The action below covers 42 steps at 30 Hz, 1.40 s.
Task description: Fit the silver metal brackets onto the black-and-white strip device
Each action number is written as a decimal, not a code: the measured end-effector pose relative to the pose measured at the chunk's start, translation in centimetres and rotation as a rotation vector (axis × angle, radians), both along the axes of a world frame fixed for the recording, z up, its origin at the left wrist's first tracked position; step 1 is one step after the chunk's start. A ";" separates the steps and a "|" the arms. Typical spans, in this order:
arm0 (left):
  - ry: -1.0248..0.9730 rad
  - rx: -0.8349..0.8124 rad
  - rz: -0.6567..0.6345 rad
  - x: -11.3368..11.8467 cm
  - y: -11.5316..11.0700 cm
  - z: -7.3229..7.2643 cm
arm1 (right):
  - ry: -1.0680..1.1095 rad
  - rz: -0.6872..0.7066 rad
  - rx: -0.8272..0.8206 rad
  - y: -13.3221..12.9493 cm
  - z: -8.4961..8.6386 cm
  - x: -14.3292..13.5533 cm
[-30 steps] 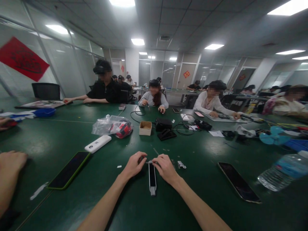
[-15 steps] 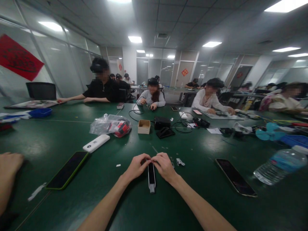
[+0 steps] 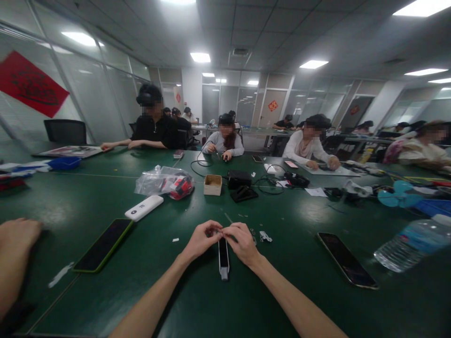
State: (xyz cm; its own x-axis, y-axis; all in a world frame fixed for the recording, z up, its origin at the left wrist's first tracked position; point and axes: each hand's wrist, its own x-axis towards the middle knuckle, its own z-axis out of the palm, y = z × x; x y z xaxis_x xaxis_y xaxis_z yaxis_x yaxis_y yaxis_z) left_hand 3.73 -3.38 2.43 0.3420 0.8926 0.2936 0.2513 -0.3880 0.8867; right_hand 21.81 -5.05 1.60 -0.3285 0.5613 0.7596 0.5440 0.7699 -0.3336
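Note:
My left hand [image 3: 203, 239] and my right hand [image 3: 242, 241] meet over the green table, thumbs and forefingers pinched together. Whatever sits between the fingertips is too small and covered to name. Right below them lies a narrow, long device [image 3: 223, 258] with a black face, pale edges and a grey end toward me. My fingers hide its far end. Small loose rings and a white-grey bracket-like part [image 3: 265, 236] lie to the right of my right hand. A thin strip [image 3: 228, 218] rests just beyond the hands, and a white scrap [image 3: 175, 240] lies to the left.
A green-edged phone [image 3: 104, 246] and a white device [image 3: 144, 208] are on the left, near another person's hand [image 3: 21, 232]. On the right are a dark phone [image 3: 347, 260] and a water bottle [image 3: 410, 244]. Ahead stand a small box [image 3: 213, 185] and a plastic bag [image 3: 164, 182].
The view has shifted slightly, so most things appear a little further right. My hands stay pinched together over the narrow device, with only slight finger movement.

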 end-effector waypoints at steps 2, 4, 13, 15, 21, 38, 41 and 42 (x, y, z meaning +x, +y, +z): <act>-0.003 0.000 0.001 -0.3 0.2 0.0 | 0.011 0.002 0.014 0.1 0.1 0.0; 0.016 0.018 0.026 -0.7 0.6 0.0 | -0.007 -0.010 0.012 0.3 0.3 0.2; 0.430 0.162 0.071 -3.0 2.1 -0.5 | -0.216 -0.137 -0.107 1.2 0.7 2.3; 0.459 0.171 0.051 -3.1 2.1 -0.5 | -0.235 -0.160 -0.116 1.3 0.7 2.6; 0.501 0.155 0.028 -3.1 1.9 -0.1 | -0.308 -0.189 -0.185 1.2 1.0 2.7; 0.498 0.084 0.023 -2.9 1.7 0.3 | -0.458 -0.231 -0.336 1.1 1.0 2.4; 0.486 0.084 0.011 -2.9 1.7 0.3 | -0.497 -0.240 -0.362 1.0 1.2 2.4; 0.486 0.083 0.011 -2.8 1.7 0.2 | -0.507 -0.240 -0.370 1.0 1.3 2.3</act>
State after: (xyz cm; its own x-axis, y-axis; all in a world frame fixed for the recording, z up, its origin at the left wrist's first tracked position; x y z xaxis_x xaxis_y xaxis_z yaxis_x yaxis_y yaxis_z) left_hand 0.88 -1.66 2.66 0.4475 0.8775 0.1726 0.6328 -0.4471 0.6322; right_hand 24.14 -4.08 2.92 -0.4278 0.8567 0.2882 0.8445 0.4925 -0.2105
